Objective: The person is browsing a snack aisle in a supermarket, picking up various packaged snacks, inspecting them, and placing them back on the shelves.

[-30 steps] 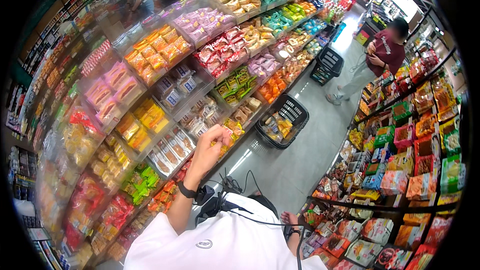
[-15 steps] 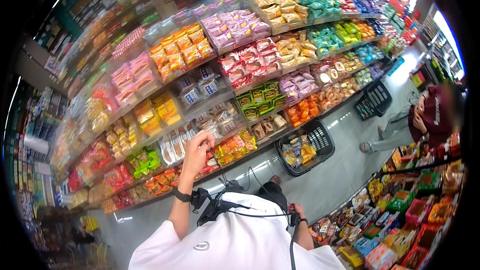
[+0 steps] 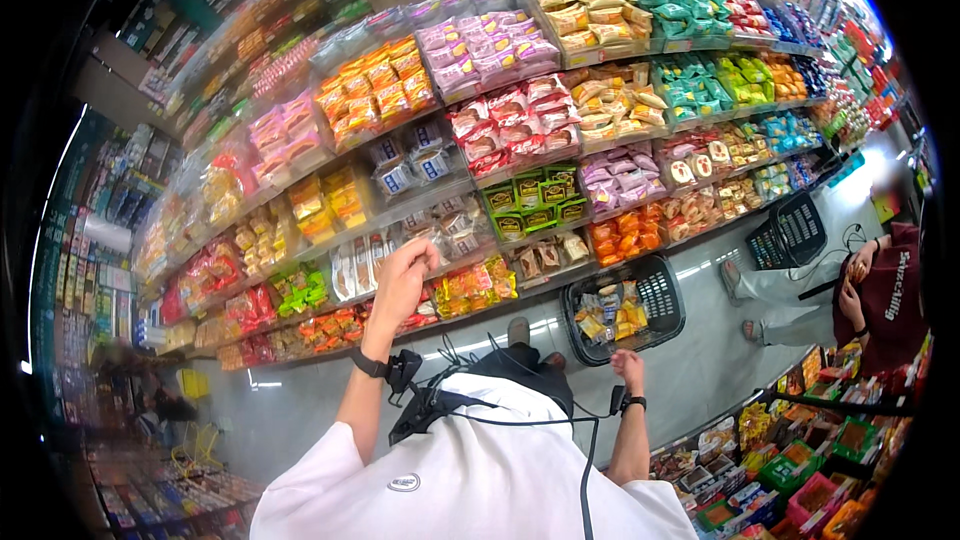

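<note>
Head view: basket (image 3: 664, 302) on the floor by the shelf (image 3: 605, 57)

It looks stiff, best lifted by its rim; the packets (image 3: 612, 314) inside seem light, slippery. The right hand (image 3: 628, 368) is held near it, the left hand (image 3: 402, 278) raised before the shelf, fingers curled on both hands. Whether either grips anything, I can't tell.

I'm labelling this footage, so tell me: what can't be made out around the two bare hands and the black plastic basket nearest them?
All in the head view:
- Bare left hand: palm and any contents, hidden by its back and curled fingers.
- Bare right hand: palm, hidden by its curled fingers.
- Black plastic basket: most of its base, under small yellow and grey wrapped packs.
</note>
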`<state>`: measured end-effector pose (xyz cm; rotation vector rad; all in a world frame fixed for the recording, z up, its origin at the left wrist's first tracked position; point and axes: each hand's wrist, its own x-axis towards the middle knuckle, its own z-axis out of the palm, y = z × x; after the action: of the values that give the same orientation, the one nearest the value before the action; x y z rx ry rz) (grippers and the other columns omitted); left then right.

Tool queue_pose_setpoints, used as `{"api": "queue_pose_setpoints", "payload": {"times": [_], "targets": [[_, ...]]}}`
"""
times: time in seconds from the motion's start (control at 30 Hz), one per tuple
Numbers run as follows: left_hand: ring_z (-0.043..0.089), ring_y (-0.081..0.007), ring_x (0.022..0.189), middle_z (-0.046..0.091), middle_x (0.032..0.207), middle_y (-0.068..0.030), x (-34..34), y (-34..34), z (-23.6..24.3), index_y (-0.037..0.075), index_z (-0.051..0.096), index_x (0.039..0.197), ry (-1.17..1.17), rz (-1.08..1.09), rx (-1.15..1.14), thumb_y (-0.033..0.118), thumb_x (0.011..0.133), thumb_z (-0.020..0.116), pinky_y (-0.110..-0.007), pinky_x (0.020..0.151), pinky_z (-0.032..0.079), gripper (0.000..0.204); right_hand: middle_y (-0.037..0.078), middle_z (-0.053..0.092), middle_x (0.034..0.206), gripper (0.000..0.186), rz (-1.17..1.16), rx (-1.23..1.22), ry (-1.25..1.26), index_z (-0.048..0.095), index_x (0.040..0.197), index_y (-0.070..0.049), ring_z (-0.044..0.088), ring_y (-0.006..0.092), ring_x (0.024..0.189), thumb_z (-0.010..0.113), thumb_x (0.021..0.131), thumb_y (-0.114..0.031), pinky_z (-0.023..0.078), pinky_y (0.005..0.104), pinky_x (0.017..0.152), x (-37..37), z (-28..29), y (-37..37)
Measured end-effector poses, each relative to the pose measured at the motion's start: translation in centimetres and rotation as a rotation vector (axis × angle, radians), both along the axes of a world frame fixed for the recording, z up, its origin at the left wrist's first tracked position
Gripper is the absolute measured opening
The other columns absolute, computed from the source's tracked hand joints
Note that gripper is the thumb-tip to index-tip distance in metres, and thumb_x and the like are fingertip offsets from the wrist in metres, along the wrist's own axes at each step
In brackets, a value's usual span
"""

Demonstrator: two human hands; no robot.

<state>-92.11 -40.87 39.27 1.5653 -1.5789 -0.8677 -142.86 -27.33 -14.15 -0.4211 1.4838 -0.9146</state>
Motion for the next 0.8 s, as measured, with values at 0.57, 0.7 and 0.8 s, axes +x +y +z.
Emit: {"api": "queue_pose_setpoints", "payload": {"times": [0.57,0.7,0.8], "targets": [[0.065,-0.0346,0.09,0.066,0.089,-0.0161,13.8,-17.0,1.9,0.003,0.068,0.092,-0.359,0.13,-0.39,0.0,0.091,0.053,-0.042,0.082,0.05,0.016,0.008,0.076,0.097,0.03,-0.346,0.294,-0.248,0.067,0.125,-0.003,0.074,0.0243,0.084,0.052,0.108,-0.024,0.056,0.035,0.074,3.5,-5.6,11.0],[0.067,-0.0351,0.101,0.073,0.097,-0.0133,19.2,-22.8,-1.1,0.007,0.073,0.106,-0.398,0.244,-0.488,0.014,0.094,0.065,-0.047,0.09,0.052,0.016,0.008,0.075,0.095,0.025,-0.418,0.244,-0.317,0.069,0.121,-0.004,0.073,0.0236,0.081,0.058,0.106,-0.021,0.053,0.033,0.066,5.5,-2.4,9.7],[0.065,-0.0405,0.116,0.08,0.114,-0.0133,19.8,-26.1,-2.0,0.013,0.08,0.119,-0.72,0.391,-0.508,0.033,0.102,0.066,-0.053,0.102,0.052,0.03,0.011,0.081,0.109,0.036,-0.342,0.286,-0.131,0.07,0.132,-0.003,0.08,0.0266,0.089,0.056,0.109,-0.027,0.06,0.0367,0.07,8.5,-1.0,9.5]]}}
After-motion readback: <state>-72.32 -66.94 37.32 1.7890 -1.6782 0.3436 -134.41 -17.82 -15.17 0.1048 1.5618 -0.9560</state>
